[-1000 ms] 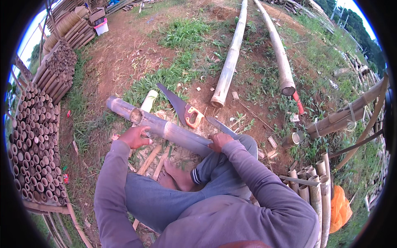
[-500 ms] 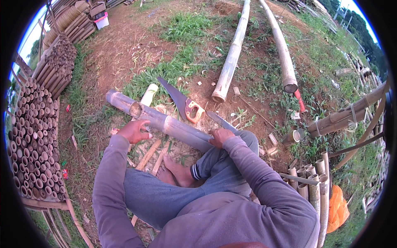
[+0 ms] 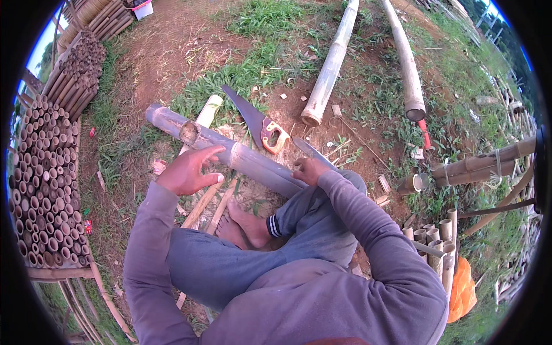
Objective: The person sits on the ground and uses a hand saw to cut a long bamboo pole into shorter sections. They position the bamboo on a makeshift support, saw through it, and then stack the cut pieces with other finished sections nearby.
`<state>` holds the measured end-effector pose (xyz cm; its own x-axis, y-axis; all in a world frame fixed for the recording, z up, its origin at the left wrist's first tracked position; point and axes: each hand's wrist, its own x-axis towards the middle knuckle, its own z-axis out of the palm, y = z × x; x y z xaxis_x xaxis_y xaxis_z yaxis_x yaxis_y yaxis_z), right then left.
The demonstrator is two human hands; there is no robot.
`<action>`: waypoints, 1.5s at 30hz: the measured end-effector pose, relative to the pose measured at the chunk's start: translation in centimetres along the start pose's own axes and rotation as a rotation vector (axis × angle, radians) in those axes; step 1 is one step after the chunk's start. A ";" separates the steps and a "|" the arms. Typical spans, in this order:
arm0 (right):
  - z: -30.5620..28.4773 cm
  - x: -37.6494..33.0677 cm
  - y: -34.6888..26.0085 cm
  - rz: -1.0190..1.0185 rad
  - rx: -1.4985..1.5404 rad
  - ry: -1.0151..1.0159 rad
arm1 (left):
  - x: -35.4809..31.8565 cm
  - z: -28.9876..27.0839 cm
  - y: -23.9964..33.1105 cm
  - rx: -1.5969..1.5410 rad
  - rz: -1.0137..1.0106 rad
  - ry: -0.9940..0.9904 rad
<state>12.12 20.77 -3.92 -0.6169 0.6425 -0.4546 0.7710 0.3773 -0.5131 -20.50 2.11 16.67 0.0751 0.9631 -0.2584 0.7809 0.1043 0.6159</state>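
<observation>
A thick greyish bamboo length (image 3: 253,161) lies slantwise before me, its lower right end against my bent leg. Near its upper left part an open round mouth shows, with another bamboo piece (image 3: 164,118) beyond it. My left hand (image 3: 190,171) hovers by the near side of the bamboo, open, with thumb and fingers apart and nothing in it. Over the lower right end is my right hand (image 3: 310,171), fingers curled; what they hold, if anything, is hidden. A handsaw (image 3: 256,122) with a wooden handle lies just beyond the bamboo. A metal blade (image 3: 313,152) shows behind my right hand.
Pale split strips (image 3: 202,204) lie beside my bare feet (image 3: 244,224). Two long bamboo poles (image 3: 333,63) (image 3: 405,75) stretch away ahead. Stacked bamboo tubes (image 3: 49,195) fill the left side. At right are upright cut tubes (image 3: 437,236) and an orange bag (image 3: 462,290).
My left hand has lifted off the bamboo and spread its fingers wider. My right hand has risen slightly at the bamboo's lower end. The view has shifted a little.
</observation>
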 end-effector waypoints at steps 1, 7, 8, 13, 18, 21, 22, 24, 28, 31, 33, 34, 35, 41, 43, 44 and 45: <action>-0.8 1.2 0.0 0.009 0.072 -0.004 | -0.7 -0.3 1.5 -0.023 0.031 0.004; -5.5 10.2 4.1 0.256 0.129 0.489 | -1.2 -1.0 2.6 0.115 0.249 0.044; -5.9 11.9 5.4 0.317 0.134 0.557 | -1.2 -1.2 2.6 0.131 0.245 0.034; -7.8 19.0 7.8 0.554 0.309 0.643 | -1.5 -1.6 -0.3 0.101 0.160 0.009; -7.5 24.5 7.4 0.731 0.366 0.685 | -1.2 -2.1 -3.7 0.000 0.013 -0.021; -8.2 23.8 4.7 0.672 0.608 0.672 | -1.2 -2.3 -5.4 0.042 -0.041 0.015; -7.8 25.0 6.4 0.716 0.532 0.737 | -1.1 -2.4 -6.0 0.035 -0.041 0.021; -7.3 26.1 8.6 0.727 0.550 0.754 | -1.5 -2.3 -7.1 0.020 -0.050 0.034; -7.7 26.7 10.0 0.645 0.624 0.828 | -2.7 -2.3 -7.9 0.008 -0.036 0.080; -10.4 24.8 9.0 0.186 1.228 0.641 | -4.2 -2.6 -8.0 -0.054 -0.014 0.126; -12.7 23.1 6.1 0.091 1.499 0.588 | -4.9 -2.8 -8.2 -0.084 0.021 0.184; -13.9 22.1 4.3 0.117 1.475 0.581 | -5.1 -3.0 -8.0 -0.099 0.021 0.196; -15.5 20.5 3.0 0.141 1.446 0.593 | -5.1 -3.1 -7.8 -0.115 0.038 0.207; -18.5 11.7 -6.4 0.052 1.611 0.518 | -5.9 -3.3 -6.8 -0.307 0.075 0.210; -18.5 8.3 -9.8 -0.005 1.663 0.464 | -5.9 -2.5 -7.5 -0.405 0.057 0.189; -17.5 7.1 -12.4 -0.052 1.712 0.442 | -5.6 -2.1 -8.1 -0.450 0.051 0.190; -16.2 5.7 -14.6 -0.096 1.761 0.428 | -5.1 -1.7 -8.5 -0.497 0.049 0.184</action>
<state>-0.11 29.72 12.79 -0.3462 0.8788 -0.3283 -0.4865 -0.4674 -0.7381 -28.54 -3.27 14.01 -0.0406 0.9928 -0.1128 0.3881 0.1197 0.9138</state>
